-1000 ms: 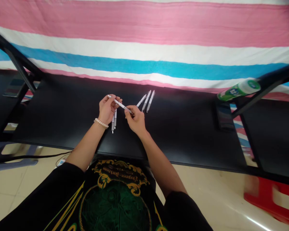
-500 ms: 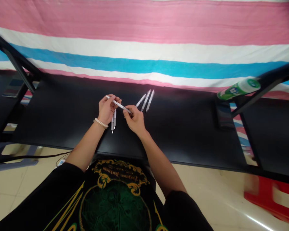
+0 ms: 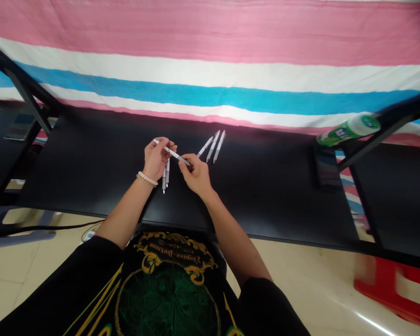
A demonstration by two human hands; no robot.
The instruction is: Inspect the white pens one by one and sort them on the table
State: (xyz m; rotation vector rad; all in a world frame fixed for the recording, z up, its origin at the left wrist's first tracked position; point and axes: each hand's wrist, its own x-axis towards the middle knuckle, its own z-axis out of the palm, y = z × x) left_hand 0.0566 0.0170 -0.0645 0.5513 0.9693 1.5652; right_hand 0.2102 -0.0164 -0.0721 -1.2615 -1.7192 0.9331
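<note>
a slim white pen (image 3: pixel 175 154) was held aslant just left of the frame's centre, fingers of the left hand (image 3: pixel 155 158) and the right hand (image 3: pixel 198 176) pinching it towards opposite ends. it looked light, stiff and smooth, perhaps slippery, so best taken by its grey barrel. similar pens (image 3: pixel 219 146) rested on the flat black tabletop (image 3: pixel 266 186); creased striped cloth (image 3: pixel 210 37) filled the upper frame.

A thin white pen (image 3: pixel 175 155) slants down to the right, its ends in the left hand (image 3: pixel 157 157) and right hand (image 3: pixel 196 173). Two pens (image 3: pixel 164 183) with gray ends lie side by side, partly under the left hand. Three pens (image 3: pixel 218 148) lie past the right hand.
</note>
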